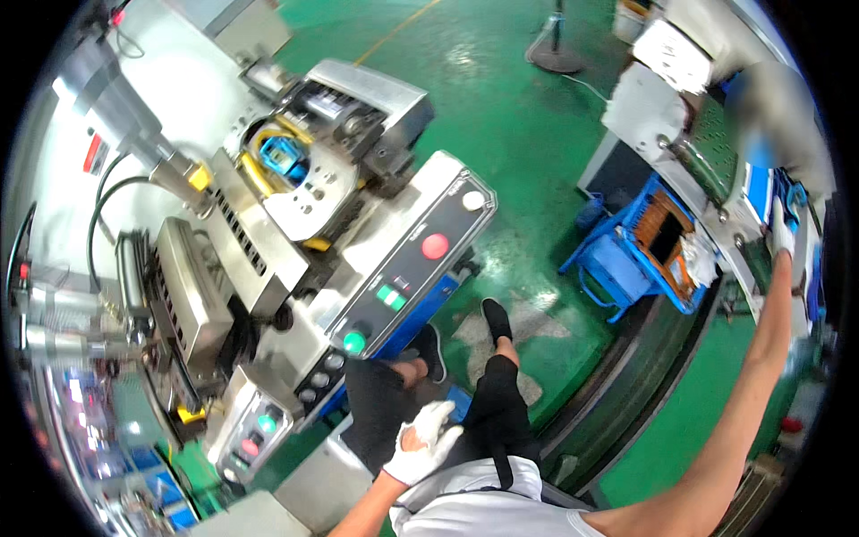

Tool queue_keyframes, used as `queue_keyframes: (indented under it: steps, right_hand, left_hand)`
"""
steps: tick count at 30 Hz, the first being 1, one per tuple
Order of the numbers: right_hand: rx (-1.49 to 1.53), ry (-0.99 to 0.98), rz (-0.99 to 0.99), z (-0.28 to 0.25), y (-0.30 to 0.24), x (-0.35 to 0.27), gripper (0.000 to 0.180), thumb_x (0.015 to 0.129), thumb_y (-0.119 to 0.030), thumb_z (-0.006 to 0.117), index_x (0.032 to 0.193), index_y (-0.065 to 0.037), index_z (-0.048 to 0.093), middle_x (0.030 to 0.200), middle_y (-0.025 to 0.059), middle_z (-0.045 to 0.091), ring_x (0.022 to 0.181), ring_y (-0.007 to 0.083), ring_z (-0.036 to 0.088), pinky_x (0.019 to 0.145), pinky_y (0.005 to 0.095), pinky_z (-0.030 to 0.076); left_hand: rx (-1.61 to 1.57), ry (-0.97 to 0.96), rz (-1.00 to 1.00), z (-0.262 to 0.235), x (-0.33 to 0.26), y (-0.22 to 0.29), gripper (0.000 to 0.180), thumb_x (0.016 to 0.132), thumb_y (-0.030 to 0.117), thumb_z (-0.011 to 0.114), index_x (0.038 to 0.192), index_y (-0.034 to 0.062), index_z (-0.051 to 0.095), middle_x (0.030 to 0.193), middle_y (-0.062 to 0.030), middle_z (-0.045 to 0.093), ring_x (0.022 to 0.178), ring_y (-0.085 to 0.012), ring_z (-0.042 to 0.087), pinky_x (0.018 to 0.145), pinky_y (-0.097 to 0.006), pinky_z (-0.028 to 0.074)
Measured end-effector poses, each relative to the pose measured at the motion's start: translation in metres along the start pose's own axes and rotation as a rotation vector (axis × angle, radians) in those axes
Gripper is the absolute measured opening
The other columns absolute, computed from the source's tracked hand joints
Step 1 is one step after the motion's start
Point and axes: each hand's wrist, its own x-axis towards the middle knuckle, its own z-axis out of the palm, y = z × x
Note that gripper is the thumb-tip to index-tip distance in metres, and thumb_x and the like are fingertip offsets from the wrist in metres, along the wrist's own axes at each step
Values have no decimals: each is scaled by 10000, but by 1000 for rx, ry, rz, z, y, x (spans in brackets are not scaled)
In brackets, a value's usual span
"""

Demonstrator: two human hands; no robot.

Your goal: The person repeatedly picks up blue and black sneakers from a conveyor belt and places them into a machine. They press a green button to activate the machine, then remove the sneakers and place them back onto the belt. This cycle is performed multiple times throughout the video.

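Note:
My left hand (425,443), in a white glove, hovers over or rests on my lap beside my black trousers (497,403); its fingers are apart and nothing shows in them. Stretched far out to the right, my right hand (783,234) also wears a white glove. It is at a blue and dark thing (793,199) on the right-hand bench, next to a blue-and-white box (759,192). Its fingers are too small and smeared to show whether they grip anything.
A metal machine with a button panel (407,268) stands left, a smaller control box (255,434) near it. Right of my legs are a blue plastic chair (617,268) with a brown seat pad and a dark curved conveyor (617,385). A fan base (557,58) stands far back.

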Motion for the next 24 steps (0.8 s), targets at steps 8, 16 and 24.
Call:
queue_keyframes:
  steps: [8, 16, 24]
  right_hand:
    - [865, 404, 202, -70, -246, -231, 684, 1069, -450, 618, 1497, 75, 527, 1532, 279, 549, 1420, 360, 539, 1186, 427, 434]
    - [1866, -1090, -125, -226, -577, -574, 570, 1086, -181, 610, 1560, 54, 399, 1570, 218, 507, 1270, 320, 646, 1040, 447, 579]
    - [1436, -1293, -1055, -322, -672, -660, 558, 1080, -153, 620, 1554, 66, 424, 1549, 223, 530, 1243, 274, 669, 1006, 395, 609]
  left_hand:
    - [49, 335, -95, -13, -84, -33, 351, 961, 168, 735, 1274, 25, 669, 1190, -210, 705, 1079, -360, 714, 931, -444, 580]
    - [159, 838, -902, -13, -354, -130, 243, 990, 281, 690, 1086, 62, 733, 1070, -187, 733, 1018, -389, 700, 908, -463, 557]
    - [-19, 1249, -1932, 85, -672, -83, 414, 1035, 441, 595, 1136, 65, 736, 1121, -223, 757, 1016, -429, 720, 912, -514, 551]
